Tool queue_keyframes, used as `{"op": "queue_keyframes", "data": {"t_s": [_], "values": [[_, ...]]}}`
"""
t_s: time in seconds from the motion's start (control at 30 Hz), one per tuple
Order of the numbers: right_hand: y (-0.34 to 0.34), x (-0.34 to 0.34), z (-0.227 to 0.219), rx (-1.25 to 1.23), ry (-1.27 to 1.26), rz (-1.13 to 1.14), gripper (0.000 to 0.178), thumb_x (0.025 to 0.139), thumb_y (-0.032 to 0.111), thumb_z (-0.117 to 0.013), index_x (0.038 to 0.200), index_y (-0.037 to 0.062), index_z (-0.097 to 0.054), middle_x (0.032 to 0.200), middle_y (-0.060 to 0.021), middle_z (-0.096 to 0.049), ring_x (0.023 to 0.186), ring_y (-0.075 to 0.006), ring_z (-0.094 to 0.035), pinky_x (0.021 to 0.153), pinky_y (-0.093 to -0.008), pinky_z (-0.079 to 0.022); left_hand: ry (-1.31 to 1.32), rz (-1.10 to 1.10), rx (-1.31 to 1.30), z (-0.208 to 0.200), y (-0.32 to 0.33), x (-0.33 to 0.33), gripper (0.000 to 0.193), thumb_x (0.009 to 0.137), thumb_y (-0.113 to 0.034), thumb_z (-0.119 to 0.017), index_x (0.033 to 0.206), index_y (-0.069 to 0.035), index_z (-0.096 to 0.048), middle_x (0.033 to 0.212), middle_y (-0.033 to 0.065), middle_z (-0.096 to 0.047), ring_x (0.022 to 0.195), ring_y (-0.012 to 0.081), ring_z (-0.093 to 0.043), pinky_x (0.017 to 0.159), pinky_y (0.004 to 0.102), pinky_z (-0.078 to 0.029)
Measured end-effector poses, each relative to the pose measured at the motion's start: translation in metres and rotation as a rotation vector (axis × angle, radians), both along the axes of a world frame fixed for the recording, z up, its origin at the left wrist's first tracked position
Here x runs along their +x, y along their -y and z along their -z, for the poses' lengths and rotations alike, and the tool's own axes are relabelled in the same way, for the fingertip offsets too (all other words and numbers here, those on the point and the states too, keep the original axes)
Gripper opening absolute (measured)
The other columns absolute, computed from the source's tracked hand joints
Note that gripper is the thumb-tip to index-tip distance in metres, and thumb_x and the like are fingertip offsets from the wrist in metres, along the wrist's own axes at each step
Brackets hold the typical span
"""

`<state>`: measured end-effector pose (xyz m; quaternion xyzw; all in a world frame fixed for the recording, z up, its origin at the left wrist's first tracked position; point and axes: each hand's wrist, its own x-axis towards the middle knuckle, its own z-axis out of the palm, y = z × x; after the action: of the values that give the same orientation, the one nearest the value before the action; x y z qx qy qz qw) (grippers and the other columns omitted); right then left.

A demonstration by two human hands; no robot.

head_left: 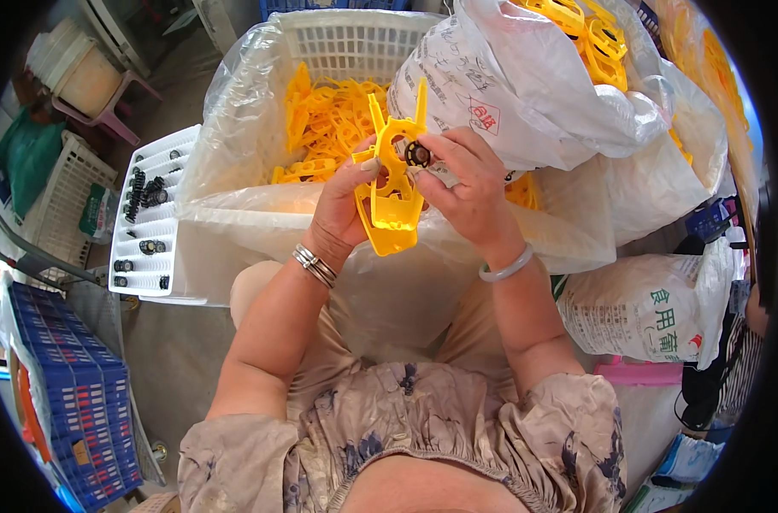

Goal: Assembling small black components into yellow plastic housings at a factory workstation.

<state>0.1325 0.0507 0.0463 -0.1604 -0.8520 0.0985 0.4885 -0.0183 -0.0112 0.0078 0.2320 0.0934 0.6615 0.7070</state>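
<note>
In front of me my left hand (344, 201) is closed around the side of a yellow plastic frame (396, 214), which has two prongs pointing away from me and a boxy near end. My right hand (473, 184) pinches a small black ring-shaped part (417, 154) between thumb and fingers, at the frame's upper right. Whether the ring sits in the frame or only touches it, I cannot tell. Beyond both hands, many similar yellow pieces (342, 115) lie in a white basket (346, 38) lined with see-through plastic.
Left of the basket, a white ribbed tray (160, 231) holds several black ring parts (154, 192). A white sack (526, 94) of yellow pieces leans over the basket's right side. Blue crates (73, 393) stand low on the left; another full sack (637, 303) lies at the right.
</note>
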Motion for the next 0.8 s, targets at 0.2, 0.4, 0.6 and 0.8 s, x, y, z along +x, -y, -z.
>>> {"op": "queue_keyframes", "data": {"t_s": [0.2, 0.4, 0.6, 0.8], "values": [[-0.008, -0.001, 0.008, 0.053, 0.043, 0.002, 0.035, 0.059, -0.001, -0.066, 0.094, -0.0005, -0.061, 0.081, -0.0092, -0.054, 0.073, -0.0211, -0.054, 0.06, -0.0282, -0.045, -0.007, 0.101, 0.042, 0.0, 0.002, 0.003, 0.049, 0.077, -0.012, -0.056, 0.121, -0.005, -0.038, 0.108, 0.0102, -0.054, 0.094, 0.0233, -0.058, 0.082, 0.0388, -0.05], [-0.004, -0.002, 0.006, 0.089, 0.097, 0.039, 0.033, 0.058, -0.001, -0.066, 0.09, -0.0008, -0.061, 0.081, -0.01, -0.055, 0.073, -0.0245, -0.054, 0.062, -0.0313, -0.046, -0.046, 0.063, 0.017, 0.001, 0.001, 0.001, 0.046, 0.077, -0.009, -0.054, 0.12, -0.004, -0.039, 0.106, 0.0096, -0.054, 0.091, 0.0205, -0.058, 0.081, 0.0366, -0.05], [0.007, -0.007, 0.007, 0.032, 0.1, 0.072, 0.031, 0.058, 0.001, -0.067, 0.089, -0.0005, -0.061, 0.084, -0.0104, -0.057, 0.075, -0.0249, -0.056, 0.063, -0.0316, -0.048, -0.082, -0.04, -0.048, 0.002, 0.003, 0.001, 0.039, 0.078, -0.006, -0.054, 0.116, -0.002, -0.044, 0.099, 0.0064, -0.057, 0.084, 0.014, -0.058, 0.073, 0.0286, -0.05], [0.013, -0.011, 0.006, 0.096, 0.195, 0.13, 0.031, 0.059, 0.002, -0.068, 0.089, 0.0013, -0.061, 0.085, -0.0083, -0.056, 0.075, -0.0233, -0.056, 0.062, -0.0313, -0.048, -0.411, -0.258, -0.114, 0.0, 0.003, -0.002, 0.029, 0.077, -0.001, -0.056, 0.105, 0.001, -0.054, 0.087, 0.0041, -0.06, 0.071, 0.0084, -0.058, 0.067, 0.0219, -0.049]]}}
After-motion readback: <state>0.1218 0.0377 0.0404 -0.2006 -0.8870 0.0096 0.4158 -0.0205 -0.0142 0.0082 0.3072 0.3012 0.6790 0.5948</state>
